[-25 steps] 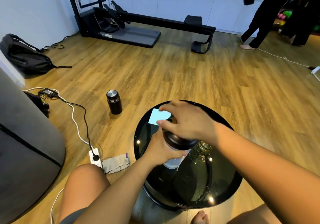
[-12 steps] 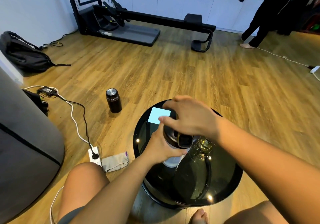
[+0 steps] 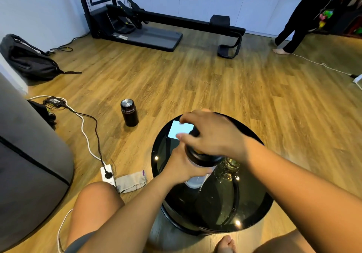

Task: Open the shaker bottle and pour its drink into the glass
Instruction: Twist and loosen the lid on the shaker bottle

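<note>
From my remote seat I read the scene from the left: a black backpack (image 3: 27,60) lies slumped by the wall, and nearer me a grey cushion seat (image 3: 29,164) fills the edge of the view. Cables run across the wooden floor to a white power strip (image 3: 107,174), with a pale cloth pouch (image 3: 132,181) just beside it. A dark flask (image 3: 129,112) with a metal cap stands upright on the floor, near the round black bench (image 3: 254,213) but apart from it. On the bench the left hand (image 3: 182,166) is wrapped round the body of the shaker bottle (image 3: 195,182), which stands upright near the bench's middle. The right hand (image 3: 213,135) comes over from above, fingers curled round the bottle's dark lid (image 3: 201,157), which sits on the bottle. A light-blue rectangle (image 3: 179,129) lies flat on the bench behind the hands. The glass (image 3: 231,168) stands just to the right of the bottle, partly hidden under the right wrist. At the far right a person's dark trouser legs (image 3: 293,25) stand by the white cupboards.
</note>
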